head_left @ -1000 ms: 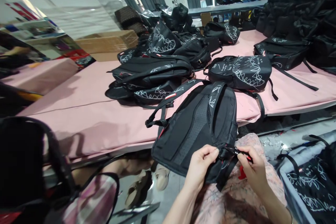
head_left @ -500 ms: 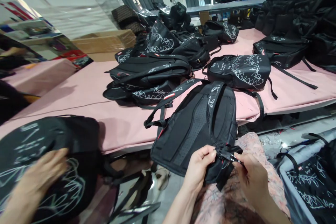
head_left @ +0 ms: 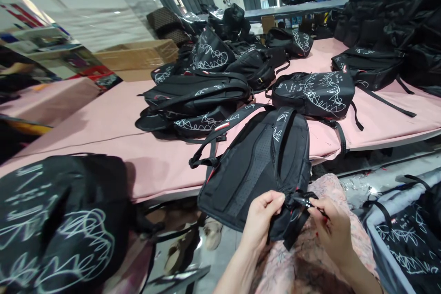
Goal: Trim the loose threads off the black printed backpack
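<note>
At the far left, a large black backpack with white scribbles (head_left: 69, 225) is standing out beside the near edge of the pink-covered table (head_left: 82, 126). A cardboard box (head_left: 134, 57) is sitting toward the far left edge, and a pile of black backpacks (head_left: 203, 89) is lying to its right, around the table's middle. Below the near edge, a pair of beige shoes (head_left: 176, 253) is resting on the floor.

The working backpack (head_left: 253, 161) is lying with its back panel and shoulder straps facing up, its lower end reaching past the near edge. The left hand (head_left: 260, 216) is pinching black webbing at that end, its fingers closing narrowly on it. The right hand (head_left: 330, 227) is holding a small dark tool (head_left: 303, 201) between its fingers, the tip pointing to the webbing.

Farther right, a scribbled backpack (head_left: 329, 94) is lying behind the near edge, and another black backpack (head_left: 372, 66) is resting beyond it. At the lower right, a grey-lined container (head_left: 379, 243) is holding more scribbled black material (head_left: 409, 243).
</note>
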`<state>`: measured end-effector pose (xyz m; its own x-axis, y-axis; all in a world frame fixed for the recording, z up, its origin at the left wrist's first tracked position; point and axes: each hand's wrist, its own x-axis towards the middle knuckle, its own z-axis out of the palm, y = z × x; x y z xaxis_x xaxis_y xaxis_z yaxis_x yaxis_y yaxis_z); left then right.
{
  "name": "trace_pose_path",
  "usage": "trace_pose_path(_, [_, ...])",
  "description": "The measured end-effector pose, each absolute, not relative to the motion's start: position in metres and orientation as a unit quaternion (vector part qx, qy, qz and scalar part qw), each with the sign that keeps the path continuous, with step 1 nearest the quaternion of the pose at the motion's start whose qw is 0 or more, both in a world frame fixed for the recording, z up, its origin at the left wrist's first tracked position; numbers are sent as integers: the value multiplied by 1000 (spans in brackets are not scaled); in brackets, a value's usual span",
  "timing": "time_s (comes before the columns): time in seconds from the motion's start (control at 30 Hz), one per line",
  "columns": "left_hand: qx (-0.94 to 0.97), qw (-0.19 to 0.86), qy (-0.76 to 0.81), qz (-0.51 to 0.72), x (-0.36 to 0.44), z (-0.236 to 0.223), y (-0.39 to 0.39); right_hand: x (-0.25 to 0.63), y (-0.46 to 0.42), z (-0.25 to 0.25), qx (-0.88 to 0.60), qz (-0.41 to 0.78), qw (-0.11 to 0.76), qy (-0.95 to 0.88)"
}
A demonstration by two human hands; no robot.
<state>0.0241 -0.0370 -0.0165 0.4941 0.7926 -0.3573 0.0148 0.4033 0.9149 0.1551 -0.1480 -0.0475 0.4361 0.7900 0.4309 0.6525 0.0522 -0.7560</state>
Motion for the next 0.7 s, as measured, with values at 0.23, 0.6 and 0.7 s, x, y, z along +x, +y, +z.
trace_pose_path(0.23, [443,706,476,281,32,-22,-37,157,-152,-57,-661,19,505,-555])
trace_pose_path(0.6, [477,688,475,272,32,-21,-40,151,-145,-64,-649,0,495,-578])
trace_pose_path(0.7, [514,668,469,265,31,-21,-40,153,-145,-71,-636,90,550,-534])
